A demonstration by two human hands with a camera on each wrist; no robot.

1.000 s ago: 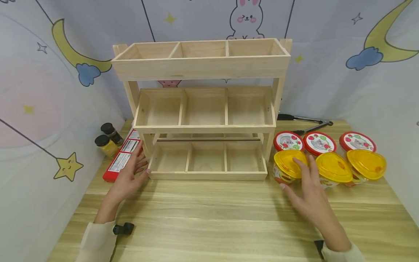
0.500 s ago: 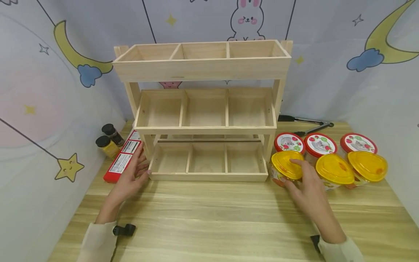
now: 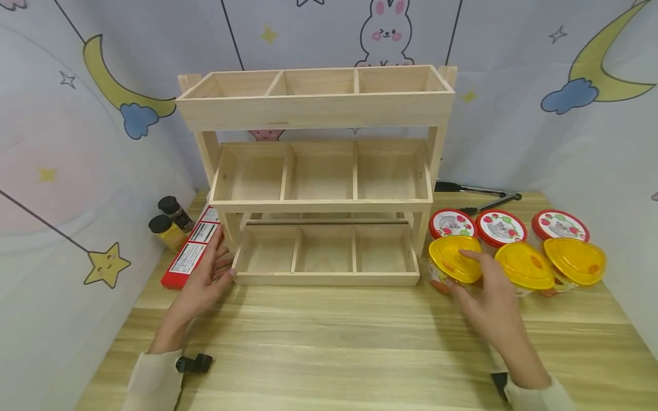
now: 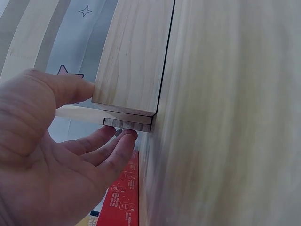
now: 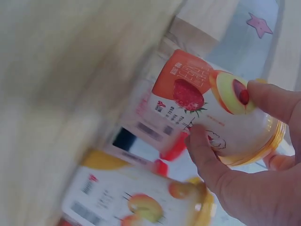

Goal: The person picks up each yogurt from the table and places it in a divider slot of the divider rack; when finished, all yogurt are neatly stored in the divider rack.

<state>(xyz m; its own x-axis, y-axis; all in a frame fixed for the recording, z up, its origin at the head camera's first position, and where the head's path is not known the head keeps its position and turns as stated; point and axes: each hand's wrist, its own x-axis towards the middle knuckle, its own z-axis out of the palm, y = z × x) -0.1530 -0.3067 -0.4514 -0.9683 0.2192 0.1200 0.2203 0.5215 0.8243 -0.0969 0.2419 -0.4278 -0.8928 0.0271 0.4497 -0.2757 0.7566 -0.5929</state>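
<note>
A three-tier wooden rack [image 3: 319, 111] with divided trays stands in the middle of the table. My left hand [image 3: 201, 288] holds the left end of its bottom tray, thumb at the front corner and fingers around the side, as the left wrist view shows. At the rack's right, my right hand [image 3: 493, 311] grips a fruit cup [image 3: 453, 260] with a yellow lid. Its label [image 5: 202, 94] carries a strawberry and a cut peach. Thumb and fingers lie on opposite sides of the cup, which leans slightly.
Two more yellow-lidded cups [image 3: 525, 266] and several red-lidded jars [image 3: 501, 226] stand at the right. Behind them lie black-handled tongs [image 3: 480, 191]. Left of the rack are a red box [image 3: 187, 258] and two black-capped jars [image 3: 167, 229]. Patterned cloth [image 3: 319, 34] hangs behind.
My right hand has closed around the nearest yellow-lidded cup, thumb now against its side, and the cup has shifted and tilted a little. The left hand stays at the rack.
</note>
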